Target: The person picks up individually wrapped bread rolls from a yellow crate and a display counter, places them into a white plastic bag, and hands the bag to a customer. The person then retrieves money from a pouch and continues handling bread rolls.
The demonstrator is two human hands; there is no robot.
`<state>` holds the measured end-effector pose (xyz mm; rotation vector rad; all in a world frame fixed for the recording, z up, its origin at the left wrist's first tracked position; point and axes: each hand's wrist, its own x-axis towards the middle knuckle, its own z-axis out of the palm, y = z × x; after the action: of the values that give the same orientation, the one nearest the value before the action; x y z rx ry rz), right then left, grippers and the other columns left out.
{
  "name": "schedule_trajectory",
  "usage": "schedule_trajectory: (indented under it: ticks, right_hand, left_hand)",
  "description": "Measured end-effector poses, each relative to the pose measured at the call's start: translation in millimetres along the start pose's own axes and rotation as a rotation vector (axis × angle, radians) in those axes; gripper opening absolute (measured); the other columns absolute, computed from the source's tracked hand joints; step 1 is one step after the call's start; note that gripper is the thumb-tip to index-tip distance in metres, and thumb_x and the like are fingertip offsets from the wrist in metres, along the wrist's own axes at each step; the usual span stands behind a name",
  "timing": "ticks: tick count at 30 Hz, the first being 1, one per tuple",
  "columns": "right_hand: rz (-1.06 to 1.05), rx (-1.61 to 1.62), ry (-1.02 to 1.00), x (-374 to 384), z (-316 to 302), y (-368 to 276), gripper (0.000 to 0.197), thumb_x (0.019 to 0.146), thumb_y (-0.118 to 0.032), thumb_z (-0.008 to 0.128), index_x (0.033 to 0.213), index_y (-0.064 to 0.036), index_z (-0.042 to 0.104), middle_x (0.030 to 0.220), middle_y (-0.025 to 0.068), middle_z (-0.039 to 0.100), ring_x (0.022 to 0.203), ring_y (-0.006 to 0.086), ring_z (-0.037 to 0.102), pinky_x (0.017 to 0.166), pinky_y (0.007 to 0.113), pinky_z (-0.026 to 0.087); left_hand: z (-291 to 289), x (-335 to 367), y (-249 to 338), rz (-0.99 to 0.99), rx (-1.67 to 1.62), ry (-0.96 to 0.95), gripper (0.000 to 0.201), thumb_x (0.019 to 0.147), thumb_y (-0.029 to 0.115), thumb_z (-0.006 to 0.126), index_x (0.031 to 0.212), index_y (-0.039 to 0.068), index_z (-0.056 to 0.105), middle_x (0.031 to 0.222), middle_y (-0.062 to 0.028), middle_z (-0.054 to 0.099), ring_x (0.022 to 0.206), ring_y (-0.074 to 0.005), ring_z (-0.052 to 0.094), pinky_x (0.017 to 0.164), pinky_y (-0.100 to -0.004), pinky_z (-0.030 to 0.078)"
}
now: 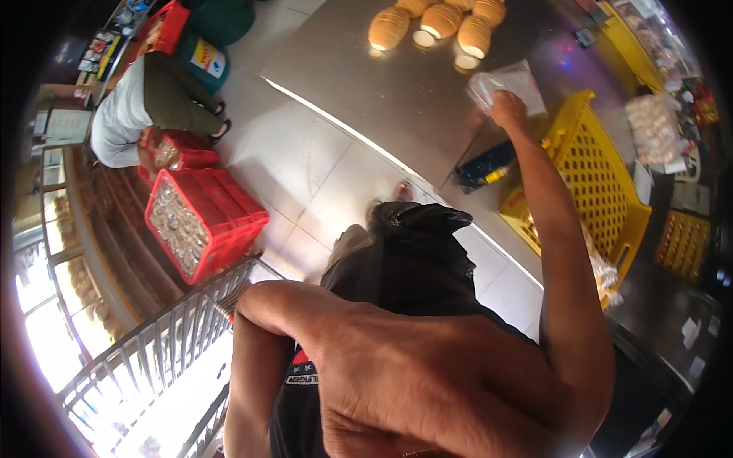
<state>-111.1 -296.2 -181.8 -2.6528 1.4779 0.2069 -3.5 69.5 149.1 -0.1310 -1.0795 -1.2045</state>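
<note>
My right arm reaches over the metal table (336,46), and my right hand (509,109) is closed on a clear plastic bag (527,80) close to the tabletop. Just beyond the bag, several golden-brown scored bread loaves (443,20) lie in a group. A dark blue flat object (492,166) with a yellow patch lies beside my right forearm. My left arm is bent, and what looks like the back of my left hand (427,374) looms large near the camera. Its fingers are out of sight, so their pose does not show.
A yellow slatted crate (599,164) stands right of my forearm, with a bag of pale rolls (654,126) beyond it. On the left, a person (126,114) bends over red crates (237,221) of packed goods. A metal railing (172,336) runs along the lower left.
</note>
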Motion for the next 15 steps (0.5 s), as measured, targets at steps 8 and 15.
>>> schedule_trajectory:
  ticks: [8, 15]
  right_hand:
    - [0.139, 0.135, 0.035, 19, 6, 19, 0.026, 0.093, -0.023, 0.056, 0.106, -0.0089, 0.072, 0.111, 0.0197, 0.071, 0.107, 0.0371, 0.068, 0.093, 0.049, 0.054]
    - [-0.268, 0.478, 0.200, -30, -61, 1, 0.014, 0.086, -0.025, 0.069, 0.086, -0.0108, 0.068, 0.090, 0.0140, 0.072, 0.089, 0.0398, 0.066, 0.080, 0.051, 0.051]
  left_hand:
    - [-48, 45, -33, -0.096, 0.037, 0.009, 0.014, 0.092, 0.016, 0.072, 0.096, 0.003, 0.074, 0.095, -0.0136, 0.072, 0.087, -0.0308, 0.070, 0.078, -0.0409, 0.055]
    - [-195, 26, -102, -0.339, 1.420, 0.083, 0.047, 0.081, 0.001, 0.076, 0.126, 0.005, 0.062, 0.105, -0.0111, 0.072, 0.096, -0.0325, 0.069, 0.088, -0.0393, 0.056]
